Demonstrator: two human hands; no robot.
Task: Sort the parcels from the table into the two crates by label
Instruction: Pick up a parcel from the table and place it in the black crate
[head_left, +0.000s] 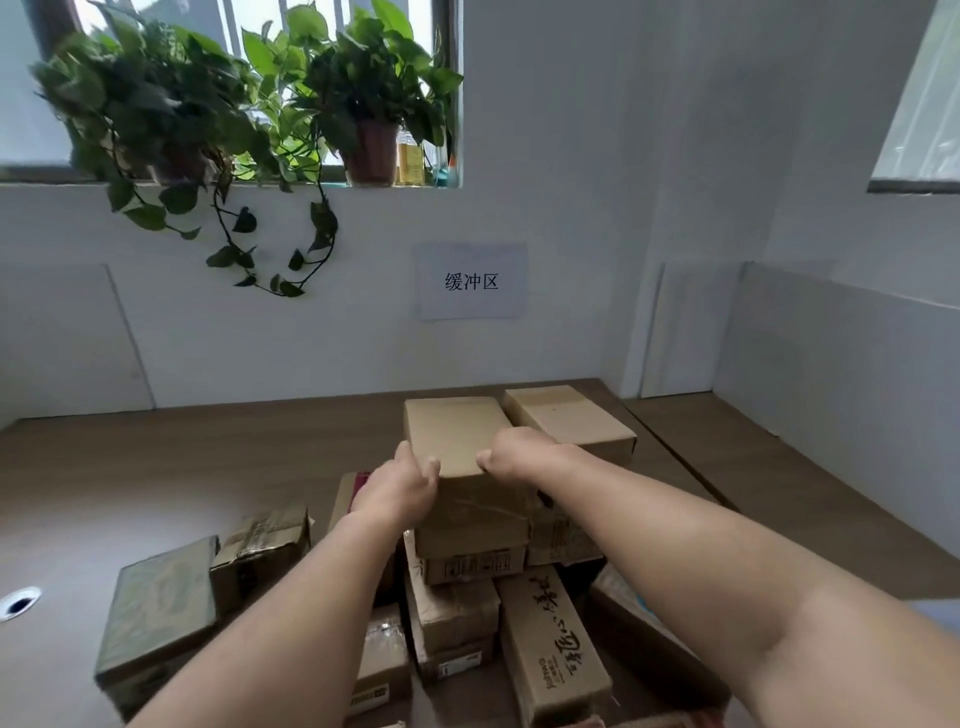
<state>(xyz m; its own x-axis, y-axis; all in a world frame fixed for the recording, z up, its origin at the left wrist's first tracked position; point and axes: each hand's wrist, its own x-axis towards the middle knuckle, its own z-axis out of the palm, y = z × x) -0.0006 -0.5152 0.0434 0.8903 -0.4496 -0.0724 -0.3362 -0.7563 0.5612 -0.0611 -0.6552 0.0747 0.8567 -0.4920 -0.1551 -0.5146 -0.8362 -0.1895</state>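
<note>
both hands grip the near edge of the top cardboard parcel.

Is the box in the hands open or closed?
Closed. The box shows an unbroken top, no flaps up, gripped by the left hand and right hand.

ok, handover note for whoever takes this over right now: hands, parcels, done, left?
Left hand: grips the near left corner of the top parcel.
Right hand: grips its near right edge.
That parcel sits on top of the stack; a second plain parcel lies just behind it to the right.
More parcels crowd the table, among them a green one and a long printed box.
Crates: not in view.
Done: cannot tell.
Left: read the label, crate this parcel, then the pile.
</note>
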